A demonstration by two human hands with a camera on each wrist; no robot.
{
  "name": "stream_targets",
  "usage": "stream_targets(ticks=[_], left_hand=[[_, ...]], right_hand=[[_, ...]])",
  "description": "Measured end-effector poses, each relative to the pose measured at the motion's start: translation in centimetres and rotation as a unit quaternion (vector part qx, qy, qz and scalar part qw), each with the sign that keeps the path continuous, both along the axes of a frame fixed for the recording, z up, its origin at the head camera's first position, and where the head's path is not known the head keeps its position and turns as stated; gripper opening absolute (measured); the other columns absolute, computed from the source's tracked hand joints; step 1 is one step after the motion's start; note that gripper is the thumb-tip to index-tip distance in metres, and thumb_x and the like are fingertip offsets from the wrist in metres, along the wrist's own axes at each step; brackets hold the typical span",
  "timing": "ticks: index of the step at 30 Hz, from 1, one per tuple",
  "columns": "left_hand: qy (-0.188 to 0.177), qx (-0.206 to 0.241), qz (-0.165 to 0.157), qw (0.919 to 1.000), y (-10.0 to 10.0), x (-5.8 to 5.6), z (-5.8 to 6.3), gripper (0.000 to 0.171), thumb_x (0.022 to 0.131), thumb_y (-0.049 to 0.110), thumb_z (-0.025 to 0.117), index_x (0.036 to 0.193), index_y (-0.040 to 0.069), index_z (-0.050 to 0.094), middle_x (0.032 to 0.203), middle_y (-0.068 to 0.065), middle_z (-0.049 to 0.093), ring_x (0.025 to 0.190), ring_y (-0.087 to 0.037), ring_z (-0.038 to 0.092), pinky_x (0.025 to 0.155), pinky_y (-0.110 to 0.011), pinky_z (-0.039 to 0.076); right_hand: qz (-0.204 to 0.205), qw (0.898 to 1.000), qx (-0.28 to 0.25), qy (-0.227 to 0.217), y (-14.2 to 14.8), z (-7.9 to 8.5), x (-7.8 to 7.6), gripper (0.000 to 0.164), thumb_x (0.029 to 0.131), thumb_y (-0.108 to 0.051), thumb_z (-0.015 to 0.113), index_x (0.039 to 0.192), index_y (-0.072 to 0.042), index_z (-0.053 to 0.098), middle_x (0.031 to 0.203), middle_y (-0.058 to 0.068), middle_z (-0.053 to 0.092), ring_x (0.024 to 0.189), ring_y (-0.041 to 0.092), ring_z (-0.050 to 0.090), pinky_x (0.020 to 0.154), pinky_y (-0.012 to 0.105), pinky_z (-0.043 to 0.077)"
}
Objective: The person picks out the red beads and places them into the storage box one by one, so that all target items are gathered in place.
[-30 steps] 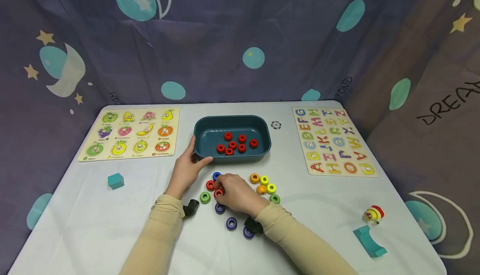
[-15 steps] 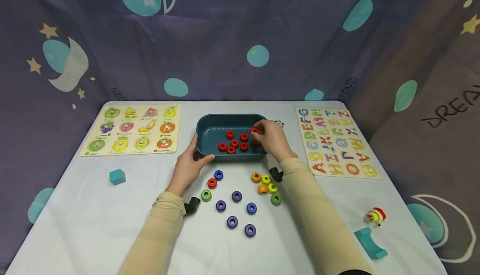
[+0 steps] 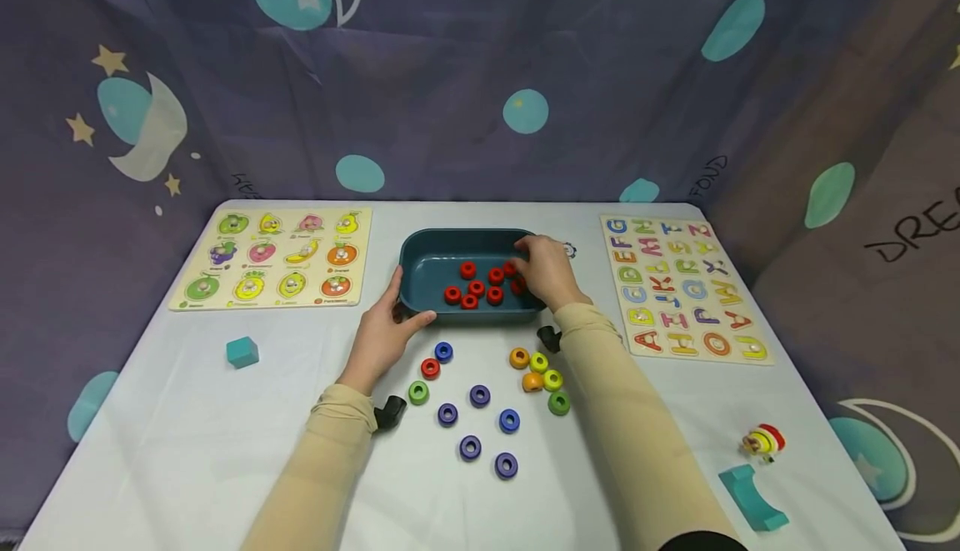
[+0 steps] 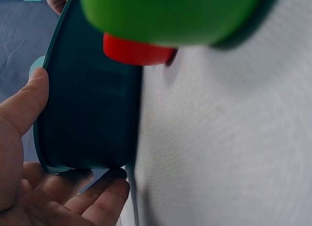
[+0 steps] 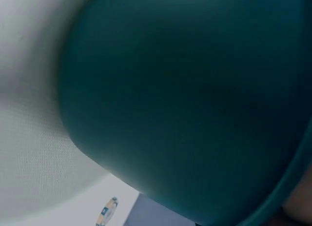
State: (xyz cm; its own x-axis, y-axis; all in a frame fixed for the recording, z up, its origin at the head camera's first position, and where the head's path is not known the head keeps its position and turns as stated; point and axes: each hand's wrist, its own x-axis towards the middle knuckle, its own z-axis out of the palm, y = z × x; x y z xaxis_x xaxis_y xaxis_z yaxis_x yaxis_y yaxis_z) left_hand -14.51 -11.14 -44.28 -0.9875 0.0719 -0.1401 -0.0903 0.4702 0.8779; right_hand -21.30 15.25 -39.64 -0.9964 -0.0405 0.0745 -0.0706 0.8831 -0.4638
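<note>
Two purple rings (image 3: 470, 448) lie nearest the viewer on the white table (image 3: 187, 451), well short of the teal tray (image 3: 420, 263); further loose rings, blue, purple, green, yellow, orange and one red ring (image 3: 430, 368), sit between them and the tray's near wall. Left hand (image 3: 382, 338): fingers curled round the tray's near-left corner, thumb along the left wall, holding it; the left wrist view shows the thumb and fingertips (image 4: 105, 192) against the dark outer wall. Right hand (image 3: 547, 272): reaches over the tray's right rim, fingertips down at a red ring inside; whether it pinches that ring cannot be told, and the right wrist view shows only the tray wall, blurred. Red rings in tray (image 3: 476, 284): clustered on the floor toward the right. Fruit puzzle board (image 3: 273, 257) lies left of the tray, alphabet puzzle board (image 3: 678, 284) right of it.
</note>
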Motion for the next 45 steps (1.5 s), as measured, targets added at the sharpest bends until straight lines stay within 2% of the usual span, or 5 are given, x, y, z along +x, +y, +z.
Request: stream_targets(ticks=[6, 11, 21, 28, 45], left_hand=[[0.003, -0.002, 0.003, 1.0, -0.2, 0.1, -0.1, 0.095, 0.081, 0.047, 0.074, 0.152, 0.042, 0.011, 0.157, -0.002, 0.032, 0.134, -0.024, 0.048, 0.11, -0.043, 0.041], [0.0, -0.002, 0.006, 1.0, -0.2, 0.1, -0.1, 0.094, 0.082, 0.044, 0.073, 0.152, 0.043, 0.01, 0.157, -0.002, 0.032, 0.134, -0.025, 0.048, 0.11, -0.043, 0.041], [0.019, -0.006, 0.001, 0.9998, -0.5, 0.0, 0.0, 0.094, 0.083, 0.047, 0.071, 0.153, 0.039, 0.01, 0.154, -0.006, 0.036, 0.134, -0.025, 0.047, 0.109, -0.044, 0.041], [0.018, -0.002, -0.005, 0.9998, -0.4, 0.0, 0.0, 0.095, 0.082, 0.048, 0.071, 0.154, 0.037, 0.01, 0.154, -0.007, 0.037, 0.135, -0.024, 0.046, 0.109, -0.043, 0.041], [0.025, -0.008, -0.008, 0.9996, -0.2, -0.1, -0.2, 0.094, 0.083, 0.047, 0.071, 0.154, 0.035, 0.011, 0.155, -0.004, 0.034, 0.136, -0.022, 0.046, 0.109, -0.043, 0.041]], right_hand=[[0.024, 0.999, -0.025, 0.014, -1.1, 0.9, 1.6, 0.029, 0.091, -0.015, 0.066, 0.119, -0.006, 0.066, 0.112, 0.013, 0.068, 0.096, 0.025, 0.063, 0.085, 0.038, 0.054], [0.102, 0.993, -0.024, 0.045, -3.2, 2.3, 4.7, 0.025, 0.09, -0.013, 0.068, 0.114, -0.007, 0.068, 0.108, 0.009, 0.067, 0.091, 0.019, 0.064, 0.078, 0.032, 0.056], [0.311, 0.949, -0.004, -0.054, -7.9, 1.1, 10.0, 0.029, 0.084, -0.016, 0.074, 0.113, -0.011, 0.069, 0.102, 0.002, 0.068, 0.087, 0.013, 0.061, 0.078, 0.022, 0.052], [0.3, 0.949, -0.012, -0.095, -8.8, -1.2, 10.3, 0.038, 0.084, -0.018, 0.075, 0.12, -0.014, 0.066, 0.101, 0.001, 0.063, 0.085, 0.011, 0.057, 0.074, 0.018, 0.047], [0.298, 0.95, 0.043, -0.078, -9.0, -1.3, 10.4, 0.025, 0.083, -0.016, 0.075, 0.107, -0.014, 0.069, 0.102, -0.002, 0.061, 0.086, 0.008, 0.054, 0.078, 0.02, 0.05]])
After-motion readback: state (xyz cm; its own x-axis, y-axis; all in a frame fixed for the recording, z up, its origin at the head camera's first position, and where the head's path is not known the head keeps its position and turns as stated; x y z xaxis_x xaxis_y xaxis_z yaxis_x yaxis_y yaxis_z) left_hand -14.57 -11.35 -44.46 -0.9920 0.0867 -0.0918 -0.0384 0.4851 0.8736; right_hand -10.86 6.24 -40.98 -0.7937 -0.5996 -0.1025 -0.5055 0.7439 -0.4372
